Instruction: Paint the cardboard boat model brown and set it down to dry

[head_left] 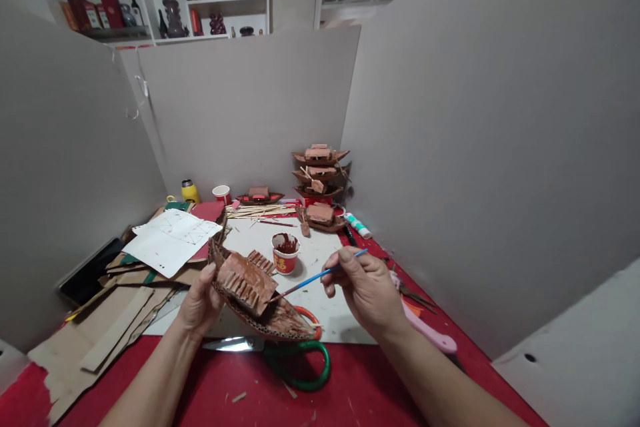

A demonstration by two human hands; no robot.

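Note:
My left hand [201,303] is closed on the far left side of a cardboard model boat [245,280], which it holds tilted above the table. The boat is brown, with a roofed cabin and corrugated strips along its sides. Pinched in my right hand [363,287] is a thin blue paintbrush [320,275]; its tip touches or nearly touches the cabin's near right corner. Behind the boat stands a red and white paper cup [286,255] with brown paint inside. Scissors [300,363] with green and orange handles lie under the boat, partly hidden by it.
Several finished-looking model boats [320,157] are stacked at the back right, with another boat [320,215] before them. Cardboard sheets [125,333] and a drawing on paper [173,240] lie at left. Thin sticks [263,211] lie behind the cup. Grey panels [240,107] enclose the table.

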